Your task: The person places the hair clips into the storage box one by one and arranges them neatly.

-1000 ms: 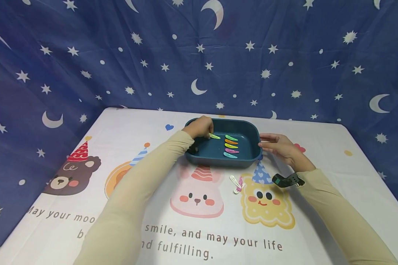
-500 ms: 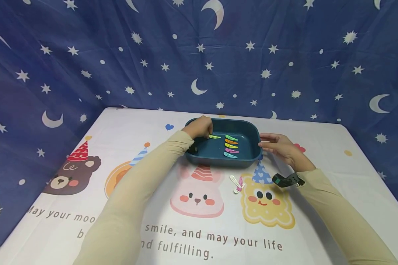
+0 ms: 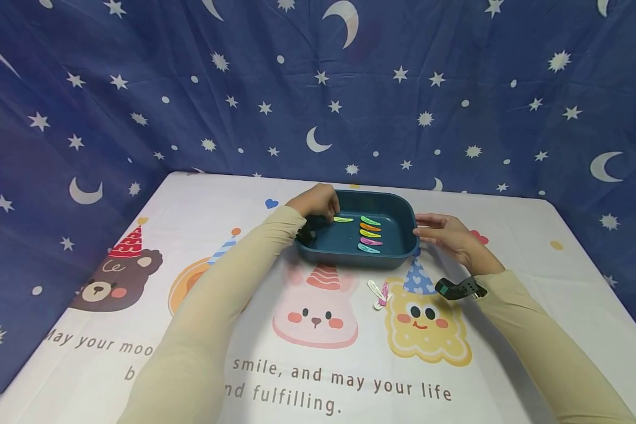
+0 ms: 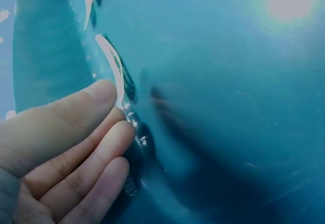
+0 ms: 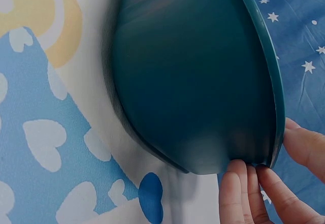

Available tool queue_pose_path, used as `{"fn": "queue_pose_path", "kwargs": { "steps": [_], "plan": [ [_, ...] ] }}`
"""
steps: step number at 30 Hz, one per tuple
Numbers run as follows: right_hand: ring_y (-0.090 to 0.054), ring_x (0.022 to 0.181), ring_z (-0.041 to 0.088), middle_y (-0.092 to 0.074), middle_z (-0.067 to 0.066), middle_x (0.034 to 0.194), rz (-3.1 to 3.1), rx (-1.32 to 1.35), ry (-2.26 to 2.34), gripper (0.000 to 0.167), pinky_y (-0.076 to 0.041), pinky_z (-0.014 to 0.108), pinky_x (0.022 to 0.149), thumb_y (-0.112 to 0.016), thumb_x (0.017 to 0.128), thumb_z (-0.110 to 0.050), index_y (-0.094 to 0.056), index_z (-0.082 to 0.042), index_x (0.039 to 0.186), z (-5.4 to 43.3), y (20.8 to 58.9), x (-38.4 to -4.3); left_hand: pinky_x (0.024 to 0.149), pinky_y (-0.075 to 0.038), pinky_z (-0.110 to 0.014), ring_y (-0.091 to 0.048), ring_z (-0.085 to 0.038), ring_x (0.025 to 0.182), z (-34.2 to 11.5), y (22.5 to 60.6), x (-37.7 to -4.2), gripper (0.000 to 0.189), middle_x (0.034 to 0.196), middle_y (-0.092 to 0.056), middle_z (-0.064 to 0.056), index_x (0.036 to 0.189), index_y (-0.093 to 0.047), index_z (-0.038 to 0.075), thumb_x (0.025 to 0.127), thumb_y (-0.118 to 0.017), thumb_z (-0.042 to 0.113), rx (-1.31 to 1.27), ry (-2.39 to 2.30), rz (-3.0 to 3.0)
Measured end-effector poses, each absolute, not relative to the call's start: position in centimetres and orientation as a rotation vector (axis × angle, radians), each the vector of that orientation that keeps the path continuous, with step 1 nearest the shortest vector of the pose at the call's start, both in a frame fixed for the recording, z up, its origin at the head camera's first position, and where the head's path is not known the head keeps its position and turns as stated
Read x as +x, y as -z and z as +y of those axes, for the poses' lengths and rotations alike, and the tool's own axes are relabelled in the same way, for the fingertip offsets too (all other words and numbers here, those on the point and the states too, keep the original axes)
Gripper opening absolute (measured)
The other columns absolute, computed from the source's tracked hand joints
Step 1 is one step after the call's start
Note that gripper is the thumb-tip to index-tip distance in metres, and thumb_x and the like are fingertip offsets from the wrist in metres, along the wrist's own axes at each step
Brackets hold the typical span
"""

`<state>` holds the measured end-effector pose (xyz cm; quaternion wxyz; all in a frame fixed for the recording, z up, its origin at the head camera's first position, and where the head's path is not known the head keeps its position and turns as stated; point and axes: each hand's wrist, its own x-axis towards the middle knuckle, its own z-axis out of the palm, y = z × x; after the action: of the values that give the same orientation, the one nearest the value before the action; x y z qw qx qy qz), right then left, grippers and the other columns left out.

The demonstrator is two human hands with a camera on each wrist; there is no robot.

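Note:
In the head view, a dark teal tray (image 3: pixel 339 258) stands near the back of the table. My left hand (image 3: pixel 318 201) is inside it at the left, with thumb and fingertips on the end of a yellow-green hair clip (image 3: pixel 343 219). Close up, the left wrist view has this hair clip (image 4: pixel 112 61) between the thumb and fingers (image 4: pixel 119 135), on the tray floor. My right hand (image 3: pixel 447 235) holds the tray's right end; the right wrist view places the thumb (image 5: pixel 307 148) at the rim and the fingers against the outer wall.
A column of several hair clips, including an orange one (image 3: pixel 370 227) and a light blue one (image 3: pixel 368 248), lies in the tray's right half. White and pink clips (image 3: pixel 380 294) lie on the printed tablecloth (image 3: pixel 318 377) in front. Blue starry fabric (image 3: pixel 244 88) hangs behind.
The yellow-green clip, tilted a second ago, now lies flatter on the tray floor. My left hand and wrist have shifted slightly left. The right hand stays put.

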<state>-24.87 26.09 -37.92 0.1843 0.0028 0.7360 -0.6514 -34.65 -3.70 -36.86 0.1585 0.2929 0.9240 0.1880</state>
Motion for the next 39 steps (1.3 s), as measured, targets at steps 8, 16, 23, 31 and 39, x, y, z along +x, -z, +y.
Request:
{"fn": "queue_pose_path", "kwargs": {
  "steps": [8, 16, 23, 31, 39],
  "plan": [
    [-0.062, 0.091, -0.001, -0.063, -0.013, 0.096, 2.061, 0.002, 1.850, 0.066, -0.051, 0.014, 0.081, -0.062, 0.088, -0.004, -0.026, 0.013, 0.141, 26.1, 38.0, -24.8, 0.083, -0.053, -0.028, -0.068, -0.023, 0.094, -4.0, 36.8, -35.1, 0.029, 0.100, -0.071, -0.016, 0.105, -0.070, -0.001, 0.076, -0.075, 0.003, 0.833, -0.591, 2.598],
    [-0.062, 0.091, -0.002, -0.063, -0.014, 0.095, 2.063, 0.011, 1.845, 0.066, -0.051, 0.014, 0.081, -0.062, 0.088, -0.004, -0.026, 0.012, 0.141, 26.2, 38.1, -24.9, 0.087, -0.052, -0.029, -0.067, -0.023, 0.100, -4.5, 35.7, -34.8, 0.033, 0.107, -0.070, -0.015, 0.113, -0.066, -0.001, 0.081, -0.072, 0.006, 0.852, -0.674, 2.544],
    [-0.062, 0.089, -0.003, -0.063, -0.016, 0.095, 2.064, 0.025, 1.841, 0.066, -0.051, 0.014, 0.081, -0.062, 0.088, -0.003, -0.026, 0.011, 0.141, 26.2, 38.2, -24.9, 0.088, -0.052, -0.029, -0.066, -0.024, 0.103, -4.9, 35.1, -34.4, 0.036, 0.110, -0.069, -0.016, 0.116, -0.064, -0.002, 0.081, -0.071, 0.004, 0.884, -0.790, 2.470],
    [-0.062, 0.089, -0.004, -0.062, -0.015, 0.096, 2.066, 0.020, 1.839, 0.065, -0.051, 0.014, 0.081, -0.061, 0.088, -0.002, -0.027, 0.011, 0.141, 26.3, 38.5, -25.1, 0.090, -0.052, -0.030, -0.064, -0.024, 0.107, -5.1, 34.4, -33.2, 0.040, 0.116, -0.065, -0.019, 0.121, -0.061, -0.003, 0.083, -0.069, 0.004, 0.933, -0.878, 2.345],
    [-0.062, 0.089, -0.001, -0.063, -0.013, 0.097, 2.062, 0.033, 1.863, 0.065, -0.051, 0.015, 0.081, -0.066, 0.086, -0.006, -0.031, 0.009, 0.139, 26.4, 38.4, -25.1, 0.093, -0.050, -0.028, -0.062, -0.027, 0.111, -4.4, 33.7, -30.9, 0.039, 0.118, -0.064, -0.020, 0.122, -0.060, -0.002, 0.084, -0.068, 0.005, 1.071, -0.922, 2.264]
  ]
}}
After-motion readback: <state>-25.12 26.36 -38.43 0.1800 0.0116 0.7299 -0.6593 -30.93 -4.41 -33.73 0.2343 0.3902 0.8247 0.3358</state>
